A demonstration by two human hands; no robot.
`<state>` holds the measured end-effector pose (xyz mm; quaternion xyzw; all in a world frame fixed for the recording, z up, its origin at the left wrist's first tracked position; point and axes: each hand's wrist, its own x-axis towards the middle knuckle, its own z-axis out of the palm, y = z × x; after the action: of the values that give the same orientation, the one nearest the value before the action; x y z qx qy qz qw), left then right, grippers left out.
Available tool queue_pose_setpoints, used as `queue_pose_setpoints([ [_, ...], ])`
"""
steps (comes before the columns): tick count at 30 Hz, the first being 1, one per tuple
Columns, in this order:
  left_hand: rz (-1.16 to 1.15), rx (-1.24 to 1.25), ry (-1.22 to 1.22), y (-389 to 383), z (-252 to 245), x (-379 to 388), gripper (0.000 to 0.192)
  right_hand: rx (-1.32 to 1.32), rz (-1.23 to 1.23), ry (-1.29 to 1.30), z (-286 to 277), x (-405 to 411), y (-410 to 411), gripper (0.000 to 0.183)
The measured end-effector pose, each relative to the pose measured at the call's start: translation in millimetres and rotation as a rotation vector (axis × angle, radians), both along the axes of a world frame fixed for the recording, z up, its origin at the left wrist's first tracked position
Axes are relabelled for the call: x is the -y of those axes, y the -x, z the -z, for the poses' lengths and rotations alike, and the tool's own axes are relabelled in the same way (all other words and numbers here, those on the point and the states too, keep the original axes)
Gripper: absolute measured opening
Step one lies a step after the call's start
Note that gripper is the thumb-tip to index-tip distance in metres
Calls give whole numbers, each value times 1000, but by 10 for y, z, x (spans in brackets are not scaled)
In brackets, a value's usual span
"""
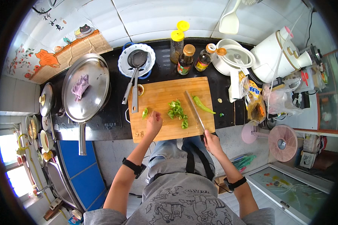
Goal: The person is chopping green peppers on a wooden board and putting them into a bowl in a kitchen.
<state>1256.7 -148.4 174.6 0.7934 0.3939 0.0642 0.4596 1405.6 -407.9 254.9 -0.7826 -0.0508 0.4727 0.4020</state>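
Observation:
My right hand (pixel 212 143) grips the handle of a kitchen knife (pixel 195 111). The blade lies slantwise over the wooden cutting board (pixel 155 92), pointing away from me. Just right of the blade is a whole long green pepper (pixel 202 105). A loose pile of chopped green pepper (pixel 177 110) is left of the knife, mid-board. My left hand (pixel 155 122) hovers over or rests on the board's left part, fingers curled; its palm is hidden, so I cannot tell if it holds anything. Beside its fingertips is a small green pepper piece (pixel 144 113).
A lidded pan (pixel 87 104) with a purple cloth on its lid stands left. A ladle and a spatula (pixel 135 81) rest across a blue-rimmed bowl (pixel 123 60), handles reaching over the board. Sauce bottles (pixel 186 60), a white lidded pot (pixel 228 63) and food bags (pixel 256 107) stand behind and right.

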Motion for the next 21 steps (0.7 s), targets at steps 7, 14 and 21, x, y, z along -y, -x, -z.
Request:
queue_pose_setpoints([
  [7,645,62,686,-121,-161,513,19,-102,-176,-6,-198,570,-429,55],
  [14,335,-177,313,325,-27,-47,19,175,-783,44,-268,519,-807,54],
  [21,-18,-157,150,775,-206,-188,18,273,-1016,-55,-79,-265,-1096,51],
])
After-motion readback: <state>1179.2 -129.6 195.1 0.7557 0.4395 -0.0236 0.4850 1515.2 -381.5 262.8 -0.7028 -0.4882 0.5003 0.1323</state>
